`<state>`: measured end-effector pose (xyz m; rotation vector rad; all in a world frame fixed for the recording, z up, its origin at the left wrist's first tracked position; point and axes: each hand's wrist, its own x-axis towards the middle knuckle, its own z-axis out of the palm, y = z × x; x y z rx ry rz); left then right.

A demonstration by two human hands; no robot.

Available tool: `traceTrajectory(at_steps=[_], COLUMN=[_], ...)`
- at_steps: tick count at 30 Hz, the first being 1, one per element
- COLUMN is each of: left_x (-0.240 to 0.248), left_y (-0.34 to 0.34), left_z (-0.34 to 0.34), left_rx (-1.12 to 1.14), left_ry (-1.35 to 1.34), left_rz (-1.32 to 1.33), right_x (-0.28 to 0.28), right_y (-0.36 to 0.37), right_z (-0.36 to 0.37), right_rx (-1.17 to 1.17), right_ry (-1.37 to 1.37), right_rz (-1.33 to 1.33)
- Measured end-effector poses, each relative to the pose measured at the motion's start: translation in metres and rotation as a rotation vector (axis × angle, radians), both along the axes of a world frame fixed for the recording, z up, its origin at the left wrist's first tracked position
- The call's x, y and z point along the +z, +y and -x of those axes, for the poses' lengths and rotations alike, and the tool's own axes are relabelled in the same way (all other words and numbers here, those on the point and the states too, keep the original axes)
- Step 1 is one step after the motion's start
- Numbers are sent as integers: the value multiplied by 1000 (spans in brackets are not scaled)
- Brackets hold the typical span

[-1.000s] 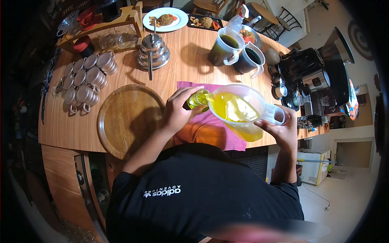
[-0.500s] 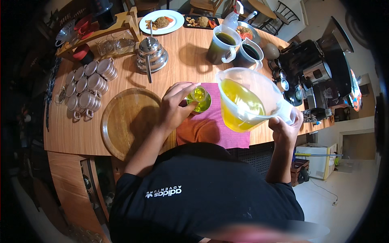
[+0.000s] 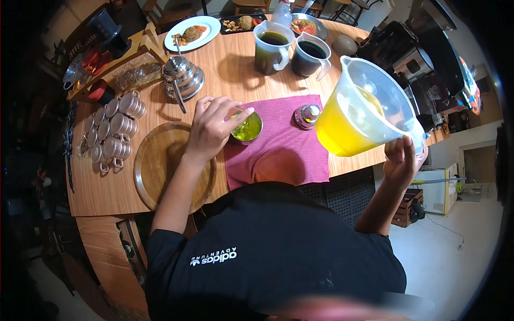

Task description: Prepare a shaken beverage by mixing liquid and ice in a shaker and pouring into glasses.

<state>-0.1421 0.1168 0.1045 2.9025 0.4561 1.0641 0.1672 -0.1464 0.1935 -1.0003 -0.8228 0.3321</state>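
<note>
A translucent plastic pitcher (image 3: 369,101) with yellow liquid in its lower part is raised over the right of the table. My right hand (image 3: 404,158) is closed round its handle. My left hand (image 3: 211,128) is at a small metal cup (image 3: 248,128) of yellow-green liquid on the purple cloth (image 3: 278,142). Its fingers are curled about a small clear glass (image 3: 234,112), mostly hidden by them, at the cup's rim. Right of the cup stands a small shiny metal piece (image 3: 307,116) with a rounded top.
Beyond the cloth stand two pitchers of dark liquid, one greenish (image 3: 271,51) and one nearly black (image 3: 309,56). A gooseneck kettle (image 3: 183,80), a round wooden tray (image 3: 160,166) and stacked mugs (image 3: 110,128) are on the left. Plates of food (image 3: 206,40) line the back; a black machine (image 3: 401,59) is at right.
The pitcher has moved right, away from the cup, and is held more level. The small glass, which showed above the cup, is now mostly behind my left fingers. The metal piece has come into sight.
</note>
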Motion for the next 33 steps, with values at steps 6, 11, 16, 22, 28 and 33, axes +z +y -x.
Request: traceTrajectory(at_steps=[6, 11, 16, 22, 28, 33], left_x=[6, 11, 22, 36, 28, 28], left_y=[-6, -8, -17, -39, -56, -83], left_z=[-9, -11, -13, -17, -17, -49], left_rx=[41, 87, 140, 270, 464, 416], left_ry=[101, 173, 240, 181, 79, -282], left_rz=[-155, -240, -300, -180, -150, 140], right_x=[-16, -30, -61, -92, -125, -140], right_y=[-18, -8, 13, 40, 64, 92], right_z=[-37, -61, -95, -111, -127, -129], right_rx=[-178, -229, -240, -231, -262, -325], right_ry=[-25, -7, -11, 66, -52, -60], right_rz=[1, 33, 74, 133, 131, 131])
